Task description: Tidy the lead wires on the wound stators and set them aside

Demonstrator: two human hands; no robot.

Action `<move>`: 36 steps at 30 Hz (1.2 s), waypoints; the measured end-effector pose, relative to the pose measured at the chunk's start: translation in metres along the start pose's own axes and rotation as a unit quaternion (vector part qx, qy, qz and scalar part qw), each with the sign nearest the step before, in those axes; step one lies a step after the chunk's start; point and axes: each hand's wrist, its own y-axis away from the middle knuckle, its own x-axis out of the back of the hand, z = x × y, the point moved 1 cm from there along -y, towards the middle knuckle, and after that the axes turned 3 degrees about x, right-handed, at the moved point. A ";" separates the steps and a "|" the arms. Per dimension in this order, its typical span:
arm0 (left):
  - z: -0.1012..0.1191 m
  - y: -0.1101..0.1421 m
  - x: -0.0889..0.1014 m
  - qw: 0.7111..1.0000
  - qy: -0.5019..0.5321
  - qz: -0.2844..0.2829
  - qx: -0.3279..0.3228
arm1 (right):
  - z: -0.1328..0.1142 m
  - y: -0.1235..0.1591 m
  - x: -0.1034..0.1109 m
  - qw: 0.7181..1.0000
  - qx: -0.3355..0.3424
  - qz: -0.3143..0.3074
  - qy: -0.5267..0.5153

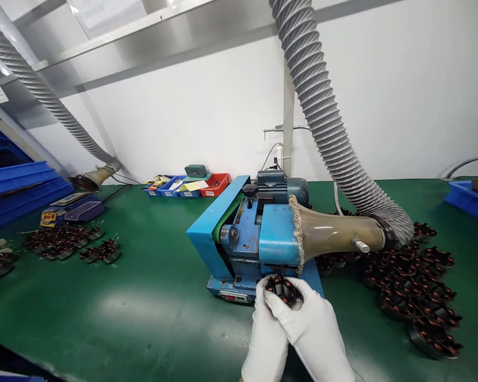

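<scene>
Both of my hands wear white gloves and are closed around one motor stator [282,290], a black ring with copper windings. My left hand [266,329] grips its left side, and my right hand [313,318] wraps its right side, with the thumb across the front. The stator's upper edge is close below the front opening of a blue belt-driven machine [242,233]; whether it touches the machine I cannot tell. Part of the ring is hidden by my fingers. A translucent brownish suction funnel [334,232] is fixed to the machine's right side.
Many more stators [416,286] lie piled to the right, and another group [63,239] lies to the left on the green table [143,318]. A grey ribbed hose [318,95] runs down to the funnel. Small blue and red bins [216,185] stand at the back; blue crates [19,185] sit far left.
</scene>
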 end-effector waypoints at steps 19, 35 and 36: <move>0.015 0.001 -0.011 0.997 0.066 -0.031 -0.029 | -0.008 -0.004 0.006 0.999 0.039 0.024 -0.004; 0.020 -0.002 -0.016 0.997 0.058 -0.030 -0.052 | -0.009 -0.010 0.006 0.998 0.037 0.027 -0.054; 0.019 0.002 -0.014 0.997 0.057 -0.027 -0.050 | -0.009 -0.007 0.005 0.998 0.036 0.025 -0.051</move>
